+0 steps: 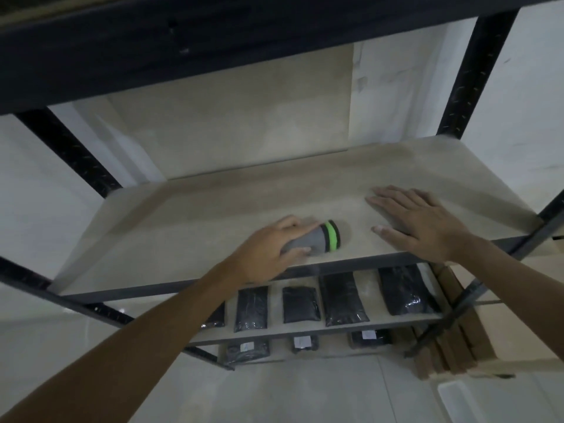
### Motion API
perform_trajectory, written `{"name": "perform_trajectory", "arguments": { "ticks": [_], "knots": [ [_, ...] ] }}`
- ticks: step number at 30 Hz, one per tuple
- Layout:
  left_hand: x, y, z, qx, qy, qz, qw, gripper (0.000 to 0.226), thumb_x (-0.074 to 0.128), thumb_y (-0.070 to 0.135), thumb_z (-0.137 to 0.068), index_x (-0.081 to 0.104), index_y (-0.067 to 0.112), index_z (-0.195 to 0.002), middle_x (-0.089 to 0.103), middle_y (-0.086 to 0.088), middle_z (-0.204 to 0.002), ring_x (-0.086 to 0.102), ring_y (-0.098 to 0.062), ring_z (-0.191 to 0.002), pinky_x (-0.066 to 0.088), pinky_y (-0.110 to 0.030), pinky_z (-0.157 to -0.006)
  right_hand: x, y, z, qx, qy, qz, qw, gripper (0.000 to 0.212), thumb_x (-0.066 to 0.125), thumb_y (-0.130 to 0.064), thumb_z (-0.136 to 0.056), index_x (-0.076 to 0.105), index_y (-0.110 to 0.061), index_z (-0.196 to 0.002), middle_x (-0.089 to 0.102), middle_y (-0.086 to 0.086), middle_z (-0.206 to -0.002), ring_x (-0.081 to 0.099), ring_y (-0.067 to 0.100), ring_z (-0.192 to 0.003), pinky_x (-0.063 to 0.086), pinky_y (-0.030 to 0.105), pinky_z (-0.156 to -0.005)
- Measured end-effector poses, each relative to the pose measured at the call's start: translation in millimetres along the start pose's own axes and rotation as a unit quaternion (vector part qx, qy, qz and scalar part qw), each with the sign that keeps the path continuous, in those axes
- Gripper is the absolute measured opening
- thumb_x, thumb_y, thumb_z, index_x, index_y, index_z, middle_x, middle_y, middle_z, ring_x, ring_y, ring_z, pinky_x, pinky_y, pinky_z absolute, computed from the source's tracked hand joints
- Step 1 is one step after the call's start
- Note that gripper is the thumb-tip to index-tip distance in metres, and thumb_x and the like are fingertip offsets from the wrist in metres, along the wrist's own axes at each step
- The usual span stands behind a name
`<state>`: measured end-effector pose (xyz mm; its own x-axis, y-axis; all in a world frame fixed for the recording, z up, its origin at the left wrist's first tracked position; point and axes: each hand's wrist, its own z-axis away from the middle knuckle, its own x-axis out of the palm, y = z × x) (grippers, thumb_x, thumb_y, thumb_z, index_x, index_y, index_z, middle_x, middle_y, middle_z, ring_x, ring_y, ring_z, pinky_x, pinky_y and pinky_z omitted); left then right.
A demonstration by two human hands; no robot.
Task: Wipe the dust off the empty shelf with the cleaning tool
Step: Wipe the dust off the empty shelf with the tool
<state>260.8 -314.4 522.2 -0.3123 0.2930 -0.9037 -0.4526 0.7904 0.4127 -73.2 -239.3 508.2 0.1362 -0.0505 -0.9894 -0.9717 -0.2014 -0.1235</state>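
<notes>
On the bare shelf board (189, 215) we note our left hand (268, 248) curled round a grey cleaning tool (317, 239) with a green band, lying near the board's front edge, while our right hand (418, 221) rests flat beside it, fingers straight, holding nothing.

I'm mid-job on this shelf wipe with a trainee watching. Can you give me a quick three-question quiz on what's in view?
1. True or false: the right hand grips the cleaning tool.
2. Which describes the right hand? A) flat on the empty shelf B) lifted off it C) holding a packet
3. What lies on the shelf below?

Key
1. False; the left hand grips it.
2. A
3. Black packets in a row.
</notes>
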Motion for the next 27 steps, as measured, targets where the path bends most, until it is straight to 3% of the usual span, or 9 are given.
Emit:
{"name": "perform_trajectory", "arguments": {
  "ticks": [3, 5, 12, 16, 18, 20, 23, 27],
  "knots": [
    [-19.5, -30.9, -24.3, -0.083, 0.085, 0.010, 0.993, 0.059, 0.044, 0.044, -0.099, 0.040, 0.020, -0.153, 0.055, -0.012, -0.129, 0.056, -0.026, -0.110, 0.048, -0.040, -0.096, 1.0, 1.1, 0.3, -0.005, 0.004, 0.007, 1.000, 0.066, 0.019, -0.066, -0.099, 0.018, -0.035, -0.157, 0.019, -0.011, -0.165, 0.013, 0.009, -0.153, 0.011, 0.037, -0.122],
    [-18.8, -47.3, -35.0, -0.108, 0.088, -0.038, 0.990, 0.061, 0.041, 0.046, -0.099, 0.039, 0.018, -0.153, 0.056, -0.016, -0.129, 0.056, -0.033, -0.112, 0.049, -0.042, -0.095, 0.9, 1.8, 0.4, -0.004, 0.005, 0.009, 1.000, 0.065, 0.019, -0.065, -0.099, 0.018, -0.035, -0.157, 0.020, -0.010, -0.165, 0.014, 0.010, -0.153, 0.011, 0.037, -0.122],
    [16.4, -4.0, -7.1, -0.062, 0.069, -0.144, 0.985, 0.062, 0.027, 0.054, -0.100, 0.025, 0.028, -0.156, 0.049, -0.006, -0.127, 0.057, -0.024, -0.101, 0.056, -0.044, -0.077, 4.8, 2.9, 0.2, -0.006, 0.012, 0.014, 1.000, 0.064, 0.021, -0.066, -0.100, 0.020, -0.035, -0.156, 0.022, -0.011, -0.164, 0.016, 0.011, -0.153, 0.015, 0.040, -0.122],
    [19.3, 27.6, 16.7, 0.042, -0.006, -0.068, 0.997, 0.059, 0.046, 0.033, -0.103, 0.027, 0.029, -0.158, 0.048, -0.001, -0.127, 0.053, -0.013, -0.096, 0.053, -0.029, -0.077, 3.6, 3.3, -0.5, -0.003, 0.006, 0.013, 1.000, 0.066, 0.019, -0.067, -0.099, 0.017, -0.036, -0.157, 0.021, -0.010, -0.165, 0.014, 0.011, -0.153, 0.013, 0.040, -0.122],
    [3.7, 24.9, 14.7, 0.053, -0.019, -0.027, 0.998, 0.058, 0.047, 0.033, -0.103, 0.029, 0.032, -0.157, 0.048, 0.003, -0.126, 0.050, -0.006, -0.089, 0.045, -0.019, -0.077, 3.8, 3.2, -0.5, -0.003, 0.009, 0.013, 1.000, 0.066, 0.019, -0.067, -0.099, 0.018, -0.036, -0.157, 0.021, -0.010, -0.165, 0.015, 0.010, -0.153, 0.013, 0.040, -0.122],
    [-11.3, 2.9, -1.5, 0.007, 0.042, -0.035, 0.998, 0.056, 0.043, 0.037, -0.103, 0.029, 0.032, -0.157, 0.050, 0.000, -0.126, 0.052, -0.008, -0.091, 0.046, -0.023, -0.082, 3.4, 2.6, -1.0, -0.006, 0.009, 0.011, 1.000, 0.065, 0.020, -0.066, -0.099, 0.018, -0.035, -0.157, 0.022, -0.010, -0.165, 0.015, 0.010, -0.153, 0.013, 0.039, -0.122],
    [-12.7, -32.0, -25.2, -0.073, 0.095, -0.058, 0.991, 0.057, 0.043, 0.041, -0.101, 0.037, 0.023, -0.154, 0.052, -0.009, -0.124, 0.056, -0.023, -0.102, 0.053, -0.045, -0.086, 1.9, 2.7, -0.6, -0.004, 0.009, 0.003, 1.000, 0.065, 0.021, -0.066, -0.099, 0.019, -0.036, -0.157, 0.021, -0.011, -0.165, 0.015, 0.010, -0.153, 0.013, 0.039, -0.123],
    [15.2, -25.6, -16.1, -0.070, 0.102, -0.099, 0.987, 0.058, 0.036, 0.048, -0.099, 0.035, 0.029, -0.154, 0.053, -0.005, -0.122, 0.055, -0.022, -0.099, 0.052, -0.036, -0.076, 2.7, 3.4, 0.0, -0.011, 0.010, 0.006, 1.000, 0.065, 0.020, -0.066, -0.099, 0.020, -0.034, -0.157, 0.023, -0.009, -0.165, 0.017, 0.011, -0.152, 0.015, 0.041, -0.123]
  ]
}}
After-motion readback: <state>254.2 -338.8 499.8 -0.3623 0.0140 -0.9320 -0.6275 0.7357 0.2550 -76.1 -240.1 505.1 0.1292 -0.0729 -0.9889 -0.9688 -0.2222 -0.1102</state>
